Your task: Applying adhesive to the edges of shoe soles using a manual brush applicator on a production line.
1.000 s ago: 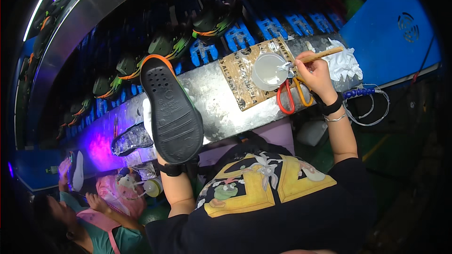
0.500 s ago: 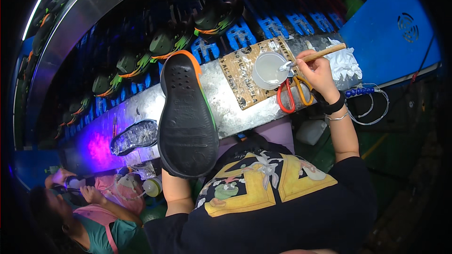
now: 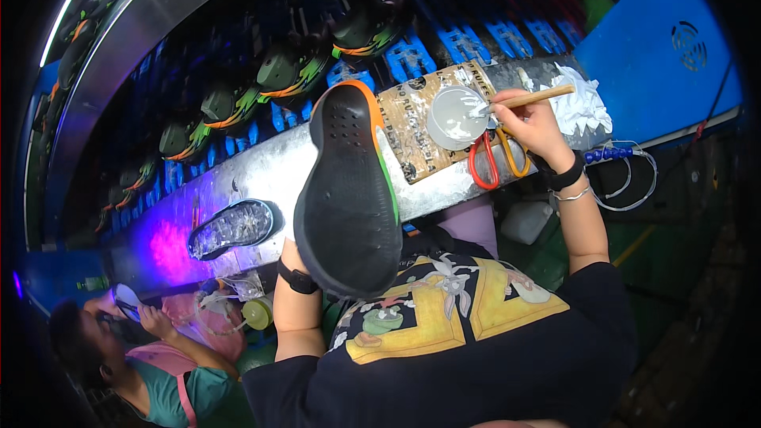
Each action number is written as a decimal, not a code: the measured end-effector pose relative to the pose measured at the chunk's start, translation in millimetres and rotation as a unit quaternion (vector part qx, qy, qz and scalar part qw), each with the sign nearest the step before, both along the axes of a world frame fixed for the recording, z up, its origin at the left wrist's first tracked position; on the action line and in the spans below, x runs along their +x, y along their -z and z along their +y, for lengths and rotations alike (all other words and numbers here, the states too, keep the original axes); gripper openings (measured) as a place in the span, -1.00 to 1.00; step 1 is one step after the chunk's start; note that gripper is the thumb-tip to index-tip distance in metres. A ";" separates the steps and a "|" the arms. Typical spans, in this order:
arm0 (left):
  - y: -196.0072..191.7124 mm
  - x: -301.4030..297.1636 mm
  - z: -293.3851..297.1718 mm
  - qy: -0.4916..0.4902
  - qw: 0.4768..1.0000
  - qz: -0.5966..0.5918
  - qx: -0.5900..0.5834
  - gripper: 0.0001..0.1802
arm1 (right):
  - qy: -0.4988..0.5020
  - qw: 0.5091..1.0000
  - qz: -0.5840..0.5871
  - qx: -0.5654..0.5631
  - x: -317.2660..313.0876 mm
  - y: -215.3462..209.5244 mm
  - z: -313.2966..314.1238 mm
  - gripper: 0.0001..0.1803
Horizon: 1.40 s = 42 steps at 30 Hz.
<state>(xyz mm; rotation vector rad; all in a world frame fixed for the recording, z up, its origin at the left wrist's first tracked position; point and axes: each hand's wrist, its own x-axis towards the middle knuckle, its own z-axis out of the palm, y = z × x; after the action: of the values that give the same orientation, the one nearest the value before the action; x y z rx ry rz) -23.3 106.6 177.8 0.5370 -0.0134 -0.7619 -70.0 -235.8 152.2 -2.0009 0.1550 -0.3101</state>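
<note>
The black-soled shoe (image 3: 349, 190) now sits higher and closer to the camera, left hand (image 3: 292, 257) mostly hidden under its heel, while the right hand (image 3: 533, 123) fingers pinch the brush (image 3: 529, 98), bristles dipped in the glue dish (image 3: 457, 116) just left of them.

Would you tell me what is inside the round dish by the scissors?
The round dish holds a whitish smear, and the brush in the right hand dips into it. The brush tip partly covers its contents.

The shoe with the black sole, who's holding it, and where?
The left hand holds the shoe from underneath, near its heel end; the grip itself is hidden behind the sole.
</note>
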 end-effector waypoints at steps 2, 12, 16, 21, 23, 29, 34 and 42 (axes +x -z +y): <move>-4.0 -0.5 -6.0 0.012 1.000 -0.007 0.019 -0.48 | -0.018 0.998 -0.006 0.067 -5.2 -9.0 0.3 -0.81; -34.1 -5.2 -32.6 0.050 0.984 -0.084 0.146 -0.53 | -0.062 0.985 -0.124 0.099 9.1 -53.7 27.0 -0.85; -41.6 -8.6 -35.0 0.055 0.976 -0.106 0.182 -0.54 | -0.069 0.985 -0.134 0.090 12.7 -58.2 42.8 -0.87; -45.7 -10.8 -30.7 0.063 0.968 -0.123 0.211 -0.56 | -0.085 0.990 -0.096 0.053 15.8 -58.6 53.4 -0.87; -46.8 -10.6 -30.0 0.065 0.965 -0.128 0.219 -0.57 | -0.083 0.990 -0.103 0.047 17.2 -59.3 56.7 -0.88; -50.8 -10.5 -32.4 0.061 0.959 -0.142 0.239 -0.59 | -0.111 0.980 -0.162 -0.038 29.3 -72.5 65.5 -0.90; -50.4 -10.9 -32.5 0.056 0.955 -0.149 0.250 -0.61 | -0.147 0.971 -0.177 -0.063 34.8 -79.3 67.8 -0.88; -54.7 -3.5 -30.8 0.028 0.943 -0.163 0.290 -0.64 | -0.102 0.977 -0.181 -0.050 29.8 -67.0 68.1 -0.88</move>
<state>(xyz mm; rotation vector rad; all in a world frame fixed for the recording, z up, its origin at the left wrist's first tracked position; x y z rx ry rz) -26.7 75.7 232.6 1.2271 -0.1149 -0.7224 -40.2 -167.7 219.2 -2.0022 -0.3011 -0.5514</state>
